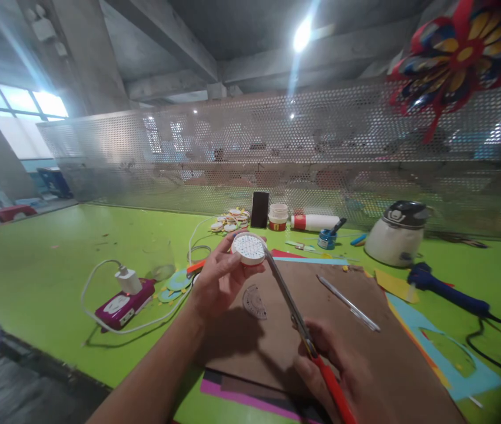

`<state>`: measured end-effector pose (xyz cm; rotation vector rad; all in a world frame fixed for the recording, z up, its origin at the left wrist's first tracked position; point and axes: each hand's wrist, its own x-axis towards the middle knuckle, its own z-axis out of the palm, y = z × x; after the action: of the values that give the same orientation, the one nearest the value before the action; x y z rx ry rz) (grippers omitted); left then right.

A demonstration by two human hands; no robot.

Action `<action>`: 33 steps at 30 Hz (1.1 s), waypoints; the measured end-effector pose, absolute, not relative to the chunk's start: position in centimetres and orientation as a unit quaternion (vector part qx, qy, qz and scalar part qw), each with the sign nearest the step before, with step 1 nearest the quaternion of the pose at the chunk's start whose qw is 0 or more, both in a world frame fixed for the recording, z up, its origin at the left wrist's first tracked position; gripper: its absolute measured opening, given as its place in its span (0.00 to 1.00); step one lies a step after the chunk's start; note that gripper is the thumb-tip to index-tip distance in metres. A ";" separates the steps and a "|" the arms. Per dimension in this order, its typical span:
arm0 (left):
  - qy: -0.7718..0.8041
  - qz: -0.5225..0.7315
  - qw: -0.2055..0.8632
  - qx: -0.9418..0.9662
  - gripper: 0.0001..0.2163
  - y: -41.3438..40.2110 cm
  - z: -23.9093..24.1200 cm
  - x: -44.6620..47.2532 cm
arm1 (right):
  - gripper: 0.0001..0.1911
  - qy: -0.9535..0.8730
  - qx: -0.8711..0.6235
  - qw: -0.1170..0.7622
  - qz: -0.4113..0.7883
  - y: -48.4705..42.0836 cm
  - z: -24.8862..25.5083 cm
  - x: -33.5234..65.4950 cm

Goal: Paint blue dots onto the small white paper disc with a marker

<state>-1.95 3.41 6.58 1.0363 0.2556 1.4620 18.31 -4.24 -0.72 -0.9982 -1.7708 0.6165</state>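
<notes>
My left hand (218, 284) is closed around a round white disc (249, 249) with a dotted top face, held tilted above the brown board (245, 344). In my right hand (336, 365) is a pair of long scissors (289, 301) with red-orange handles. Their blades look closed together, and the tip reaches the disc's right edge; whether it touches cannot be made out. Under the hands, a clear protractor (255, 302) lies on the board, with a pen (348, 302) to its right.
At left sits a purple power strip (125, 303) with a charger and white cable. Behind the board stand a phone (259, 209), a jar (278, 217) and a blue ink bottle (327, 239). A white-and-black appliance (395, 232) and a blue-handled corded tool (448, 290) are at right.
</notes>
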 end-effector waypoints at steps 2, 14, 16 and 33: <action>0.108 0.634 0.622 0.446 0.18 3.5 6.5 -2.0 | 0.14 -0.723 -0.417 0.489 0.253 -4.3 -0.8 18.3; 0.137 0.591 0.709 0.360 0.22 3.7 6.3 -1.5 | 0.15 -0.709 -0.437 0.464 0.301 -4.0 -0.7 18.1; 0.132 0.580 0.717 0.363 0.25 3.6 6.3 -1.6 | 0.15 -0.704 -0.440 0.461 0.313 -4.0 -0.5 18.1; 0.113 0.568 0.720 0.382 0.18 3.5 6.5 -2.0 | 0.16 -0.676 -0.428 0.492 0.344 -4.6 -0.3 18.0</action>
<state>-1.98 3.46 6.50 0.8440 0.2501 1.2564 17.98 -4.61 -0.27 -1.0376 -1.6403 0.8341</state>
